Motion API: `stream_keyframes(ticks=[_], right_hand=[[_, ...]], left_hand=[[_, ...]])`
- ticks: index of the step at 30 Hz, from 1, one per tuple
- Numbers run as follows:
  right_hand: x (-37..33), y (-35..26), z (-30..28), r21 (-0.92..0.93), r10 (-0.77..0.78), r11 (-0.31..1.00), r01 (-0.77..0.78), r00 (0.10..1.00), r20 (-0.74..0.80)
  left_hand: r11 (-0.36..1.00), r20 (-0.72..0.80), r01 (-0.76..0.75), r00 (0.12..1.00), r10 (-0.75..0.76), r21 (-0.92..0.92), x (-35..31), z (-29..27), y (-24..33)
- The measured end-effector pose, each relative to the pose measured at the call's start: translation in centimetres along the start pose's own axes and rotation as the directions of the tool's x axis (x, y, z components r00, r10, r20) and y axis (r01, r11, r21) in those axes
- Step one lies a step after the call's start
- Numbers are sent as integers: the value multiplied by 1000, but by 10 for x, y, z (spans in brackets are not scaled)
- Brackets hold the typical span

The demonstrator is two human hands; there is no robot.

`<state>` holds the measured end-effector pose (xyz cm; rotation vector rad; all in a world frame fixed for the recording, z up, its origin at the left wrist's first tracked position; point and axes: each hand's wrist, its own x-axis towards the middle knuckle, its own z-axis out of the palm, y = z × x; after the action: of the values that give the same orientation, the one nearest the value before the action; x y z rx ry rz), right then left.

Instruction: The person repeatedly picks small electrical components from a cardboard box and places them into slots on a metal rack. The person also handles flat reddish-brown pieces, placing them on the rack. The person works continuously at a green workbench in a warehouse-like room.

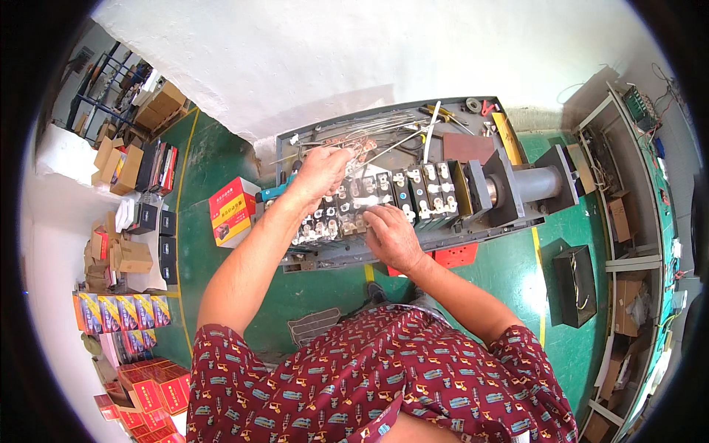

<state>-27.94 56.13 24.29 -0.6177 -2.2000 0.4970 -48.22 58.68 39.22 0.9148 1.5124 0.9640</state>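
Observation:
Several dark blocks with pale metal lugs on top stand in a row [425, 193] on a grey metal workbench [332, 257]. My left hand [323, 173] is over the row's far left part, its fingers drawn together beside a heap of small coppery pieces [360, 145]. Whatever those fingers hold is hidden. At the near side of the row, my right hand [396, 238] has bent fingers pressed together against the lugs; I cannot make out what is in them. A teal tool [272, 193] lies left of my left wrist, partly covered by it.
Thin metal rods [384, 125], pliers [442, 112] and a brown plate [467, 148] lie along the bench's back. A thick cylinder [535, 183] between upright plates sits at the right end. Near the left edge stands a red-yellow box [235, 212]; a black bin [574, 286] is on the floor.

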Motion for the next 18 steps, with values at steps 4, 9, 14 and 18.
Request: stream_keyframes(ticks=[4,9,14,18], right_hand=[[1,-1,1,-51,-32,998,33,999,29],[7,-2,1,-134,-22,990,33,996,84],[8,-7,-3,-141,-43,988,57,994,100],[10,-1,-5,-146,-47,987,60,995,90]], left_hand=[[1000,24,18,1000,-17,-25,1,1,-3],[992,21,8,1000,-6,-124,14,20,15],[958,-68,-175,984,164,-226,18,46,48],[826,19,-512,848,530,-237,9,57,163]])
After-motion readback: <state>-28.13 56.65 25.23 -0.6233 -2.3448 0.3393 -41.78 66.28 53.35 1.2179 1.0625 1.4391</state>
